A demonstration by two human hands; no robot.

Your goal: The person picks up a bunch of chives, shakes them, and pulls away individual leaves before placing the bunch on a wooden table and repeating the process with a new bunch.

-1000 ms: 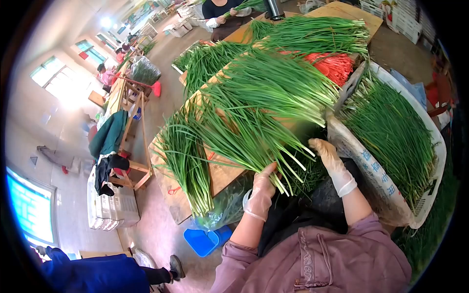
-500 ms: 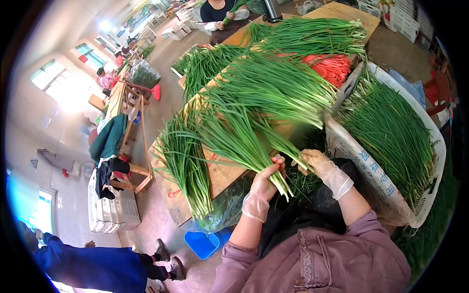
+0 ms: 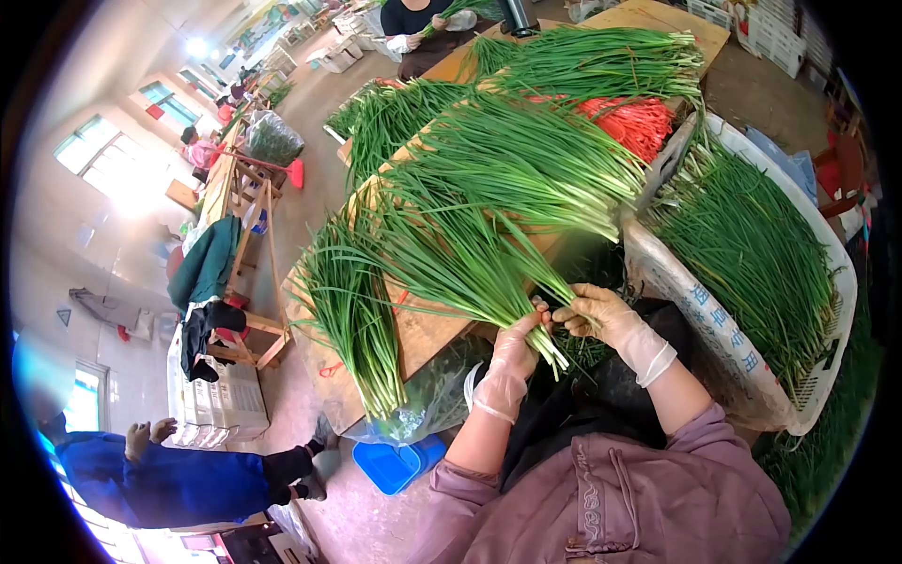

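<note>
Long green stalks with pale ends form a bunch [image 3: 470, 273], and my left hand [image 3: 519, 350], in a thin clear glove, is closed round its lower part. My right hand [image 3: 601, 315], gloved too, pinches a few stalks [image 3: 545, 268] close beside that bunch. Left of the bunch, a separate bundle [image 3: 362, 329] lies on the wooden table [image 3: 427, 343]. A larger pile [image 3: 526, 155] is spread farther back on the table, with red ties [image 3: 631, 127] behind it.
At the right stands a white crate [image 3: 836, 273] full of green stalks. A blue bin [image 3: 399, 465] is on the floor. A person in blue [image 3: 178, 479] is at lower left; another person [image 3: 423, 28] holds stalks across the table.
My right hand has moved slightly left with its stalks, nearer my left hand. The person in blue has shifted, with both gloved hands now raised in view.
</note>
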